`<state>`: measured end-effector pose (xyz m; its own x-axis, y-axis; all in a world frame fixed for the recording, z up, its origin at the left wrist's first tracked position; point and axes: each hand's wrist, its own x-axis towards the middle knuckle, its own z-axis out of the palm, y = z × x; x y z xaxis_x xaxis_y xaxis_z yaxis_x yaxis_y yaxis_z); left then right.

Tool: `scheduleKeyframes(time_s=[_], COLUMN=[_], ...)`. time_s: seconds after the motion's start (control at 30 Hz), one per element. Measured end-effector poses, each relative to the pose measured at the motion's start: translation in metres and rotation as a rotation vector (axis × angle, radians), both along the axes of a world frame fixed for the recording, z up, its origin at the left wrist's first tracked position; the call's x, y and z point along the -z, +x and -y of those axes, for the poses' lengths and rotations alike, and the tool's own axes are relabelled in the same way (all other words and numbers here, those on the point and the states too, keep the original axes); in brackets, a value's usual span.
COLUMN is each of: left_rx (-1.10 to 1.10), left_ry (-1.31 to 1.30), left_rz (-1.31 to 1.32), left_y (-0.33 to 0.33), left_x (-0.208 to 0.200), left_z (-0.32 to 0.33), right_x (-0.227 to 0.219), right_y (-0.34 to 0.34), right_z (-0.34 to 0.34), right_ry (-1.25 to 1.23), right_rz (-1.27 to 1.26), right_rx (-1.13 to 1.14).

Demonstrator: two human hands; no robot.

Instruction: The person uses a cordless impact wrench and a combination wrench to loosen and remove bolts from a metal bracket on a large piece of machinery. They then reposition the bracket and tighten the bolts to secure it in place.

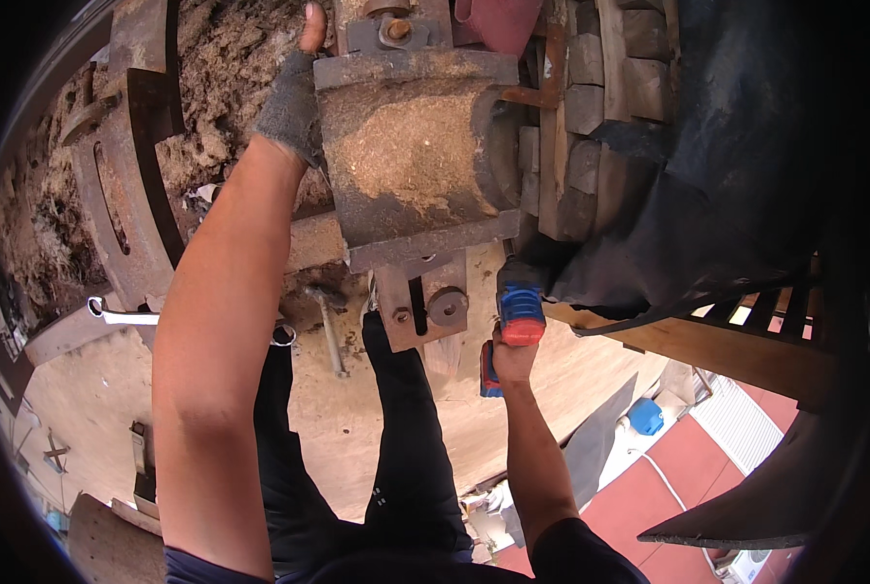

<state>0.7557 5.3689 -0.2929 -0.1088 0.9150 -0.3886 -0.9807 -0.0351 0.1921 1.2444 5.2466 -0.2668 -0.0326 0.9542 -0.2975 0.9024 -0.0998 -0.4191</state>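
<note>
A rusty metal housing (406,146) with a curved hollow, dusted with sawdust, stands in front of me. At its left side is my left hand (294,102) in a grey fingerless glove. One bare finger stretches out past the glove; the other fingers are hidden. My right hand (515,360) is closed round the handle of a blue and red cordless power tool (521,310), right of the housing's lower end. The tool's dark front end points away from me; its tip cannot be made out. Near it is a slotted metal plate (421,300) with a bolt and a round washer.
A combination wrench (128,316) lies on a metal beam at left. Beside my left forearm is a hammer (330,331). Wooden blocks (585,112) and black sheeting (707,214) stand at right. A slotted rusty bracket (114,200) rises at left, with heaped sawdust (226,58) behind.
</note>
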Motion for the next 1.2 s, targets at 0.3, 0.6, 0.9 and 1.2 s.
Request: scheduleKeyframes(time_s=[0.3,0.6,0.9,1.2], left_rx=[0.04,0.038,-0.007,-0.027], left_ry=[0.169,0.233,0.077,-0.119], left_rz=[-0.063,-0.082,-0.027,0.105], left_y=[-0.005,-0.001,0.006,0.018], left_x=[-0.006,0.007,0.01,0.007], left_z=[-0.001,0.005,0.004,-0.003], right_x=[0.189,0.273,0.241,0.148], right_y=[-0.005,0.01,0.009,0.009], right_z=[-0.048,-0.056,-0.082,-0.094], right_ry=[-0.219,-0.238,-0.214,-0.058], right_rz=[0.406,0.446,0.468,0.05], right_rx=[-0.067,-0.104,-0.108,-0.032])
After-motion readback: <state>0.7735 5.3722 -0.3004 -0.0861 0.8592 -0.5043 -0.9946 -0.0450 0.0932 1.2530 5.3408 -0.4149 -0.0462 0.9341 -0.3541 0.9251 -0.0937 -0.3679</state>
